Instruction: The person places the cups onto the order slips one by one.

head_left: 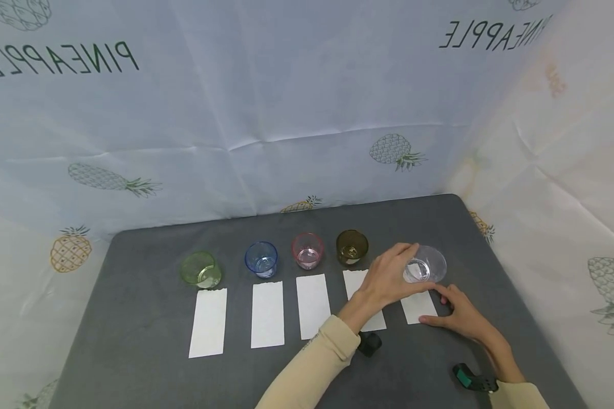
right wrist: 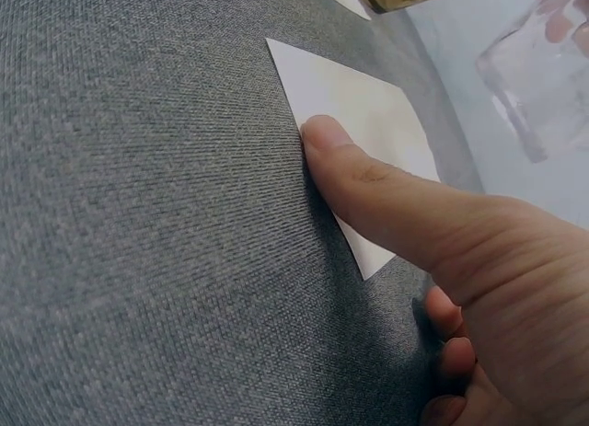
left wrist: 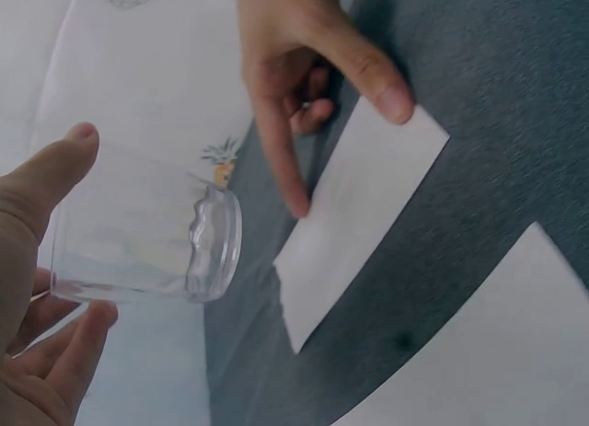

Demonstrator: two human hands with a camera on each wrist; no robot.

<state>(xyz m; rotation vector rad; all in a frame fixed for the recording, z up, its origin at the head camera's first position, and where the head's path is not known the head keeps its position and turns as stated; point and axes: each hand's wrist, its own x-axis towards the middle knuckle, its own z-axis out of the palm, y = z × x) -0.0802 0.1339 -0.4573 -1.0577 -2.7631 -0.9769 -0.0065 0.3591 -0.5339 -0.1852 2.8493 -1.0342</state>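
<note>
My left hand (head_left: 389,275) grips a clear glass (head_left: 434,262) by its sides. In the left wrist view, the glass (left wrist: 138,228) is tilted and raised off the table. Below it lies a white paper strip (head_left: 420,309) on the grey table. My right hand (head_left: 463,318) is at this strip, its thumb touching the near end and its index finger reaching along one long edge. The other right fingers are curled in, as the left wrist view shows. From the right wrist, the thumb (right wrist: 396,196) rests at the edge of the paper (right wrist: 359,104).
Green (head_left: 200,270), blue (head_left: 261,259), pink (head_left: 307,251) and amber (head_left: 352,247) glasses stand in a row. White strips (head_left: 208,324) lie in front of them, one partly covered by my left forearm. Pineapple-print cloth (head_left: 266,102) hangs behind the table and at its sides.
</note>
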